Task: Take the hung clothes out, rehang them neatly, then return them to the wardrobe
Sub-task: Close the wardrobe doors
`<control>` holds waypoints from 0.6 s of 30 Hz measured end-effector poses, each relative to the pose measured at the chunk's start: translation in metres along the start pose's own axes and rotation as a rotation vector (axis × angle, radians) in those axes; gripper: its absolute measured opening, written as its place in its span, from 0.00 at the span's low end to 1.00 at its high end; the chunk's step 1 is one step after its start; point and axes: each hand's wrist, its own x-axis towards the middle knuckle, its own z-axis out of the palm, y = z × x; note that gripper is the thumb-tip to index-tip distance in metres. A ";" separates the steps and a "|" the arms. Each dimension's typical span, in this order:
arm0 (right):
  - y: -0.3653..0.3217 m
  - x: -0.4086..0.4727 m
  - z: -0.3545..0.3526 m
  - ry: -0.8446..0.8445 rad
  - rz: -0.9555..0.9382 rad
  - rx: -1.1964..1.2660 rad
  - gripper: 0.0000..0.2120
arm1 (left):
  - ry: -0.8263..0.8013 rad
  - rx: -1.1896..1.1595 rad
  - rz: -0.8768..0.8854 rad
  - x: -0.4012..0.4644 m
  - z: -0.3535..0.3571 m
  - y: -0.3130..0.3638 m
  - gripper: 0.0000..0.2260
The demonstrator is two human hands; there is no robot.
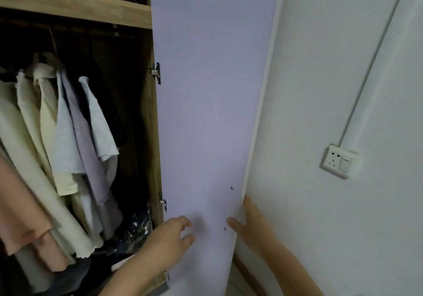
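Observation:
The wardrobe stands open, its pale lilac door (pixel 210 89) swung out to the right against the wall. Inside on the left hang several clothes (pixel 68 135): cream, grey, lilac and pink garments bunched together under a dark rail. My right hand (pixel 251 224) grips the door's outer edge low down, thumb on the inner face and fingers behind the edge. My left hand (pixel 169 238) hovers by the door's inner face near the hinge side, fingers loosely bent, holding nothing.
A wooden shelf (pixel 75 5) with folded dark knitwear runs above the rail. Metal hinges (pixel 155 72) sit on the door's left edge. A wall socket (pixel 340 161) with a white cable duct is on the wall at right. Dark items lie at the wardrobe bottom.

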 end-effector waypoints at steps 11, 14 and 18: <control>0.019 0.026 0.043 0.132 0.005 0.501 0.22 | 0.185 -0.117 -0.269 -0.046 0.002 -0.046 0.14; 0.008 0.017 0.050 0.103 -0.033 0.457 0.19 | 0.228 -0.161 -0.371 -0.064 0.002 -0.062 0.14; -0.012 -0.002 0.066 0.026 -0.065 0.370 0.16 | 0.258 -0.165 -0.420 -0.082 0.002 -0.081 0.15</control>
